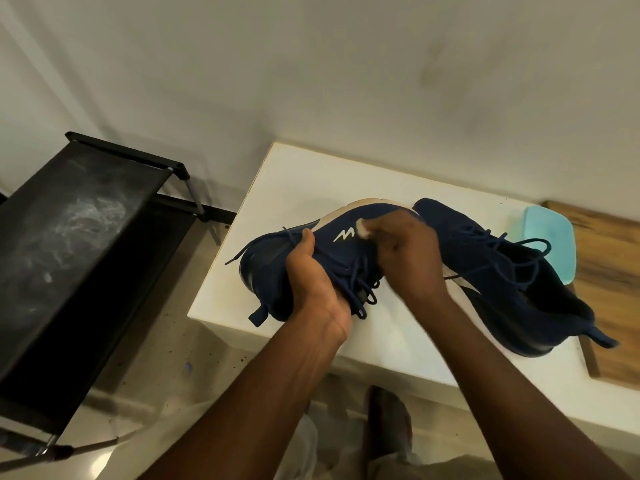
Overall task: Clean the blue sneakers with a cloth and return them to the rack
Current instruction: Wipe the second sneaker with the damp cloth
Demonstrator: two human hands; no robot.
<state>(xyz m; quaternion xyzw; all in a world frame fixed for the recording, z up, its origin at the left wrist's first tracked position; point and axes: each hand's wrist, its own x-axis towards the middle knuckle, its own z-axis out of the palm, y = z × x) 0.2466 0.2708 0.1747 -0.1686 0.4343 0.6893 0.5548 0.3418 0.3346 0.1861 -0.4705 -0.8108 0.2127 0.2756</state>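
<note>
- Standing close to the white table [346, 174], with both forearms reaching out from the bottom of the view and a foot showing on the floor below.
- Gripping the held sneaker [304, 251] from beneath with the left hand [311, 282], fingers curled shut around the tongue and lace area, thumb up against the blue side panel; keeping that hold firm seems wise, so the shoe is not twisting under the rubbing.
- Tilting the shoe on its side above the table's near-left part, sole edge turned away, logo side facing up.
- Pinching a small pale wad, apparently the cloth [362, 232], in the right hand [408, 251], fingers bunched tight on it and pressing it against the upper just beside the white logo.
- Working best, probably, in short strokes along the knit, then along the pale sole rim, refolding the cloth to a clean face as it is soiling.
- Watching the loose laces hanging near the left wrist, since snagging them could be dragging the shoe.
- Lying on the table just right of the hands, the second sneaker [502, 265], upright, laces loose, partly over a light blue pad [550, 244] and a wooden board [609, 265].
- Waiting to the left on the floor, the black rack [69, 237], its top shelf dusty and bare, well apart from both shoes.
</note>
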